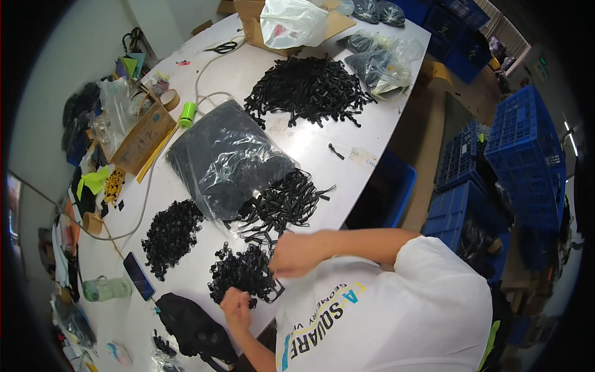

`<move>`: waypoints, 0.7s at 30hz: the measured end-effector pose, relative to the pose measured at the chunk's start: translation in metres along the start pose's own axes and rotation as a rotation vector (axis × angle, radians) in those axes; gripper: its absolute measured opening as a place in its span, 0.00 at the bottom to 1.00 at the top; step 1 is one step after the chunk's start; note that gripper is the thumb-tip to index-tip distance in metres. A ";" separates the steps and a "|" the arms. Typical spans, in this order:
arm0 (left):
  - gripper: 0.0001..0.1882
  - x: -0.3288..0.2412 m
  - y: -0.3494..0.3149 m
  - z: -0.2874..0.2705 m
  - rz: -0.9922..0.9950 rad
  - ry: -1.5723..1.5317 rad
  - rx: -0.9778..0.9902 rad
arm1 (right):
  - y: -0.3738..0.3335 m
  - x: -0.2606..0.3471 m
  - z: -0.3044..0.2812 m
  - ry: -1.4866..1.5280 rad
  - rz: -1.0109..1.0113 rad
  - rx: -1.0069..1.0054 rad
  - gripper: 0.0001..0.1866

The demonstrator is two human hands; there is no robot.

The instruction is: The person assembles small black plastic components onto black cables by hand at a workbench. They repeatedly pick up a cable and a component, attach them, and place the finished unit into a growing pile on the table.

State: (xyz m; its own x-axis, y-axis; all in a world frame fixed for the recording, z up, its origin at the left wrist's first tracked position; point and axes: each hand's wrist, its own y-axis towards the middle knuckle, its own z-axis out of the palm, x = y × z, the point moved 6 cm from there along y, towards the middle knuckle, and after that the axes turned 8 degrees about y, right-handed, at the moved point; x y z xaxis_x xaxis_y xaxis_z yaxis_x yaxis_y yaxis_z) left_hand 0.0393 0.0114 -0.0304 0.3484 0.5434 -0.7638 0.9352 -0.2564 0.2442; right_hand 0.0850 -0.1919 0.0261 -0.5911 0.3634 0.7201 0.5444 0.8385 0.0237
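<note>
My left hand is closed at the near edge of a pile of small black plastic pieces on the white table. Just right of that pile, my right hand is curled, its fingers partly turned away. I cannot make out what either hand holds. A thin black loop shows between the two hands, at the pile's right side. Beyond my right hand lies a heap of black looped cord pulls, partly on a clear plastic bag of dark material.
Another pile of small black pieces lies left, a larger black heap far back. A phone, a green bottle and a black cloth item are at the near left. Blue crates stand right of the table.
</note>
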 end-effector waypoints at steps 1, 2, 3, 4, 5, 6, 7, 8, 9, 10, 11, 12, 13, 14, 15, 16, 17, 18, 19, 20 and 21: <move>0.14 0.003 -0.003 -0.015 -0.021 0.040 -0.068 | -0.004 -0.007 -0.021 0.008 0.088 -0.020 0.17; 0.15 0.005 -0.004 -0.026 -0.038 0.070 -0.124 | -0.015 -0.030 -0.039 -0.006 0.155 -0.190 0.17; 0.16 0.006 -0.008 -0.038 -0.033 0.084 -0.148 | -0.026 -0.054 -0.063 0.161 0.262 -0.311 0.14; 0.18 0.007 -0.008 -0.047 -0.019 0.084 -0.175 | -0.047 -0.071 -0.088 0.381 0.138 -0.748 0.12; 0.19 0.006 -0.009 -0.053 -0.007 0.090 -0.209 | -0.066 -0.102 -0.103 0.614 0.254 -1.089 0.11; 0.19 0.007 -0.015 -0.058 -0.038 0.077 -0.247 | -0.082 -0.122 -0.113 0.791 0.425 -1.277 0.12; 0.18 0.007 -0.016 -0.060 -0.060 0.052 -0.278 | -0.096 -0.140 -0.101 1.153 0.343 -1.397 0.11; 0.18 0.008 -0.017 -0.060 -0.081 0.028 -0.308 | -0.104 -0.156 -0.086 1.522 0.243 -1.491 0.10; 0.21 0.006 -0.018 -0.056 -0.111 0.001 -0.349 | -0.097 -0.152 -0.074 1.565 0.337 -1.497 0.10; 0.22 0.001 -0.016 -0.048 -0.105 -0.028 -0.358 | -0.091 -0.145 -0.055 1.609 0.440 -1.507 0.09; 0.23 -0.004 -0.010 -0.040 -0.099 -0.057 -0.368 | -0.081 -0.143 -0.044 1.612 0.471 -1.402 0.08; 0.24 -0.009 -0.008 -0.032 -0.101 -0.084 -0.366 | -0.071 -0.136 -0.040 1.693 0.459 -1.409 0.06; 0.24 -0.010 -0.008 -0.023 -0.119 -0.109 -0.366 | -0.060 -0.133 -0.043 1.747 0.426 -1.381 0.05; 0.23 -0.016 -0.007 -0.016 -0.129 -0.115 -0.334 | -0.052 -0.132 -0.051 1.800 0.392 -1.353 0.05; 0.22 -0.024 -0.005 -0.010 -0.138 -0.119 -0.302 | -0.047 -0.131 -0.066 1.817 0.280 -1.371 0.06; 0.21 -0.030 -0.003 -0.006 -0.149 -0.121 -0.273 | -0.041 -0.129 -0.082 1.835 0.167 -1.382 0.07; 0.20 -0.034 -0.002 -0.004 -0.140 -0.093 -0.259 | -0.037 -0.113 -0.104 1.805 0.084 -1.413 0.09; 0.20 -0.035 -0.002 -0.002 -0.145 -0.109 -0.255 | -0.037 -0.104 -0.126 1.636 -0.120 -1.388 0.09; 0.20 -0.034 -0.003 -0.001 -0.151 -0.125 -0.251 | -0.038 -0.096 -0.132 1.513 -0.149 -1.460 0.11; 0.20 -0.034 -0.004 0.000 -0.157 -0.143 -0.248 | -0.036 -0.086 -0.137 1.388 -0.179 -1.526 0.13; 0.19 -0.035 -0.004 0.000 -0.183 -0.132 -0.244 | -0.024 -0.084 -0.121 1.461 -0.128 -1.461 0.17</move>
State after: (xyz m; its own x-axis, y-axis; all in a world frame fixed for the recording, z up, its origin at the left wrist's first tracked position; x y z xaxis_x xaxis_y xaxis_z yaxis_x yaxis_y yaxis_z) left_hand 0.0235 -0.0060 -0.0048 0.1771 0.4501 -0.8752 0.9746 0.0439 0.2197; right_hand 0.1936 -0.2914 0.0487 -0.2526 -0.7947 0.5519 0.9508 -0.3097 -0.0107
